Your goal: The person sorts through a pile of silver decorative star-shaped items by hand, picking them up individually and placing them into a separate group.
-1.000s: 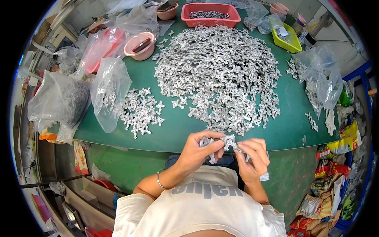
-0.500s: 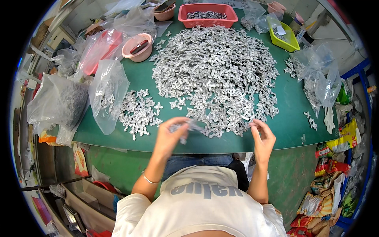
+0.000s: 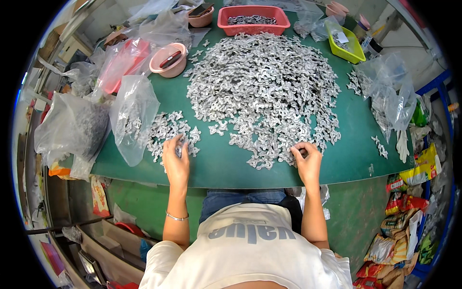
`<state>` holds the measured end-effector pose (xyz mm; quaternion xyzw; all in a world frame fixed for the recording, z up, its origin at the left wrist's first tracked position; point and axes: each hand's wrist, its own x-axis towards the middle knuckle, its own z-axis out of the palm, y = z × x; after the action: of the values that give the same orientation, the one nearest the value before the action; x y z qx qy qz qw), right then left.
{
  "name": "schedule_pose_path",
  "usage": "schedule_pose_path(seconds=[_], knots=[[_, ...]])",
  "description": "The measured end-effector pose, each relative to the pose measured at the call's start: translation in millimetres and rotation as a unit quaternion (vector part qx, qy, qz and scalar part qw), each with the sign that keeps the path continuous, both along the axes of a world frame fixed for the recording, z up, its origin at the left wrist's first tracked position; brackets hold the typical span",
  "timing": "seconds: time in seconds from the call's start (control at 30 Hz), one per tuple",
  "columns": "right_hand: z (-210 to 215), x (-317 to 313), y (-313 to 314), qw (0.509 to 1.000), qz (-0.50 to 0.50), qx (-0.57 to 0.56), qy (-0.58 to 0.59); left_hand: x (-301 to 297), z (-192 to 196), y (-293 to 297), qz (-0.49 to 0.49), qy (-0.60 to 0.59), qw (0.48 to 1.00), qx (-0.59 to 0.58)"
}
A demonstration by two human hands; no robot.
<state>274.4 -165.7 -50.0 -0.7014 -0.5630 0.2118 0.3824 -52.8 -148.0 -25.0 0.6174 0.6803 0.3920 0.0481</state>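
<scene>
A wide heap of small silvery-grey, lobed metal parts covers the middle of the green table. To its left lies a smaller pile of the same parts. My left hand is over the near right side of this smaller pile, thumb and fingers apart; nothing is clearly held in it. At the near right edge of the big heap, my right hand has thumb and forefinger brought together on a grey metal part, most of which the fingertips hide.
A red basket of parts stands behind the heap, with a yellow-green basket right of it. A pink bowl holds a dark red object. Clear plastic bags of parts line the left; another bag lies right.
My left hand has moved left from the near edge of the big heap to the small pile, and the parts it carried no longer show. My right hand has shifted slightly left.
</scene>
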Motion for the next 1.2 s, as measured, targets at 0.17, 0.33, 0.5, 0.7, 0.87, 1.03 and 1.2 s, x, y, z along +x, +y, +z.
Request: schedule_pose_path(seconds=[0.17, 0.33, 0.5, 0.7, 0.87, 1.03, 1.2], knots=[[19.7, -10.3, -10.5, 0.934, -0.037, 0.040, 0.353, 41.9, 24.3, -10.5, -0.157, -0.397, 0.891, -0.156], [41.1, -30.0, -25.4, 0.788, 0.016, 0.031, 0.615, 103.2, 40.3, -29.4, -0.269, -0.483, 0.804, -0.218], [51.1, -38.8, -38.3, 0.775, 0.049, 0.019, 0.629, 127.6, 45.0, -39.2, -0.315, -0.443, 0.820, -0.180], [69.7, -41.6, -43.1, 0.807, 0.031, 0.044, 0.588, 132.1, 50.9, -40.5, -0.303, -0.489, 0.800, -0.169], [70.5, -35.4, -46.7, 0.927, 0.097, 0.177, 0.315, 128.9, 60.2, -39.3, -0.302, -0.539, 0.759, -0.207], [79.8, -33.6, -48.1, 0.927, 0.169, 0.319, 0.100, 124.3, 56.9, -38.0, -0.311, -0.629, 0.667, -0.252], [79.9, -30.0, -52.1, 0.922, 0.179, 0.342, 0.032, 121.2, 60.1, -39.1, -0.314, -0.659, 0.627, -0.272]])
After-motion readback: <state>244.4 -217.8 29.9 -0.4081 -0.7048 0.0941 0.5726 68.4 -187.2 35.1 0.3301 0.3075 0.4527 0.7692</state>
